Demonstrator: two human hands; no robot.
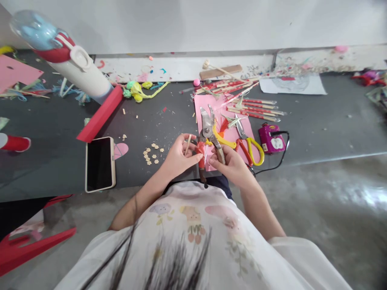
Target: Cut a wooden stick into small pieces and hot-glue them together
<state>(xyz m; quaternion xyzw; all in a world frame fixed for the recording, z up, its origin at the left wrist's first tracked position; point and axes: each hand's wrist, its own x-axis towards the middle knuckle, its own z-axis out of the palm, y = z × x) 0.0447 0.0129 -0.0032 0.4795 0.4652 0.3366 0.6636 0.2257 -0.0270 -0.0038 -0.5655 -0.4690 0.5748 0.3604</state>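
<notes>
My left hand (180,156) pinches a short pale wooden stick (188,144) between its fingers. Its thumb reaches the red-wrapped handle of the pruning shears (207,132). My right hand (230,164) is closed on the other handle of the shears, whose metal blades point away from me and stand apart. Under the shears lies a pink sheet (200,105). Left of my left hand, several small flower-shaped wooden slices (154,156) are scattered on the dark table. Scissors (250,150) with red and yellow handles rest just beyond my right hand.
Red-patterned packets of sticks (256,108) lie behind the shears. A purple box (271,139) with a black cord sits right. On the left are a phone (99,163), a red bar (102,114) and a white bottle (80,74). The table (332,129) ends just before me.
</notes>
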